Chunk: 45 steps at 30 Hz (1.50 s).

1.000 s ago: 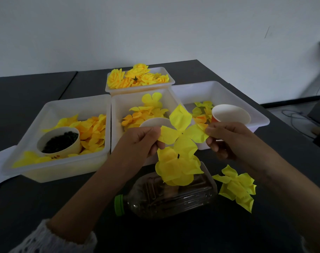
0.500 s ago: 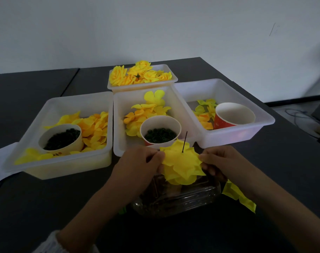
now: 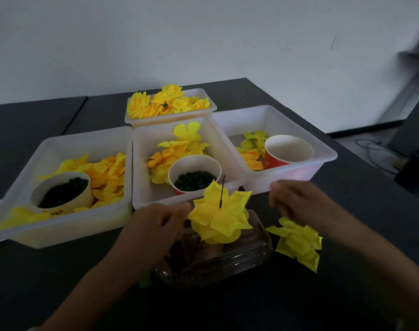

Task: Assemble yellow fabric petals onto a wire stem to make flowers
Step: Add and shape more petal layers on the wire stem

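Observation:
A stack of yellow fabric petals [image 3: 219, 219] sits threaded on a thin dark wire stem [image 3: 222, 192] that pokes up through its middle, above a clear plastic bottle [image 3: 218, 258] lying on its side. My left hand [image 3: 159, 224] holds the stack at its left edge with curled fingertips. My right hand [image 3: 296, 200] is blurred and hangs to the right of the stack, apart from it, with nothing in its loosely curled fingers. A loose yellow petal piece [image 3: 298, 243] lies on the dark table under my right wrist.
Three white bins stand behind the flower: the left bin [image 3: 67, 232] and the middle bin [image 3: 141, 163] each hold petals and a cup of dark green pieces, the right bin [image 3: 323, 163] petals and a red cup [image 3: 287, 151]. A far tray [image 3: 170, 118] holds finished flowers.
The spread petal piece held up in both hands went down the wire onto the stack. My right hand has since let go and moved right; the camera view has shifted slightly.

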Tool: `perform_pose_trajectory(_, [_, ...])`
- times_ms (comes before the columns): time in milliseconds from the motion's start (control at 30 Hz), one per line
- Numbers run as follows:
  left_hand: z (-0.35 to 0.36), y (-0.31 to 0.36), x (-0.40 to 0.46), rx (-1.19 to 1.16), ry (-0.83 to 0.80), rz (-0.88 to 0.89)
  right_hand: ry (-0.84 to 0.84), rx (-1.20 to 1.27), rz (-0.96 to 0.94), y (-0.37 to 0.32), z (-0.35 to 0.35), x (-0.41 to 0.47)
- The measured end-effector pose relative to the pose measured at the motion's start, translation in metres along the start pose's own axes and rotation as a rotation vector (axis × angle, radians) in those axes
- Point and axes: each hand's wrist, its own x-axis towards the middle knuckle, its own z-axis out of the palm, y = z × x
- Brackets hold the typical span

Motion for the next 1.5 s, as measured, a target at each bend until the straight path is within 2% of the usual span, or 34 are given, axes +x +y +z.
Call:
perform_pose_trajectory(67, [-0.011,0.002,-0.001,0.006,0.045,-0.024,0.121,-0.091,-0.005,0.014,-0.029,-0.003])
perform_pose_trajectory(133, [-0.021,0.003,-0.001,0.047,0.092,-0.029,0.182,-0.354,0.032,0.036,-0.047,-0.005])
perform_pose_trajectory(200, [-0.030,0.004,0.000,0.071,0.131,-0.030,0.090,-0.548,0.193,0.061,-0.047,-0.005])
perform_pose_trajectory(267, [-0.034,0.007,0.003,0.076,0.154,-0.014,-0.021,-0.604,0.367,0.082,-0.037,-0.006])
perform_pose_trajectory(433, [-0.033,0.019,0.004,0.095,0.161,0.056,-0.007,-0.677,0.425,0.096,-0.023,-0.005])
perform_pose_trajectory(567, [-0.030,0.025,0.002,0.057,0.157,0.087,0.006,-0.512,0.394,0.094,-0.020,-0.007])
perform_pose_trajectory(700, [-0.030,0.030,0.001,-0.017,0.155,0.091,-0.023,-0.308,0.313,0.061,-0.037,-0.011])
perform_pose_trajectory(833, [-0.033,0.037,0.006,-0.156,0.146,0.119,0.045,-0.027,0.078,-0.004,-0.051,-0.022])
perform_pose_trajectory(900, [-0.031,0.042,0.008,-0.217,0.097,0.155,0.096,0.188,-0.042,-0.039,-0.045,-0.029])
perform_pose_trajectory(1000, [-0.021,0.051,0.013,-0.404,-0.069,0.154,-0.021,0.406,-0.212,-0.082,-0.024,-0.029])
perform_pose_trajectory(1100, [-0.015,0.064,0.022,-0.574,-0.182,-0.047,-0.068,0.309,-0.256,-0.100,-0.001,-0.016])
perform_pose_trajectory(1200, [-0.015,0.067,0.028,-0.717,-0.153,-0.258,-0.016,0.131,-0.268,-0.101,0.011,-0.002])
perform_pose_trajectory(1367, [-0.012,0.052,0.020,-0.568,-0.070,-0.133,0.023,-0.025,-0.260,-0.090,0.016,0.013])
perform_pose_trajectory(1500, [-0.008,0.046,0.015,-0.442,0.003,0.052,0.019,0.018,-0.196,-0.085,0.017,0.014])
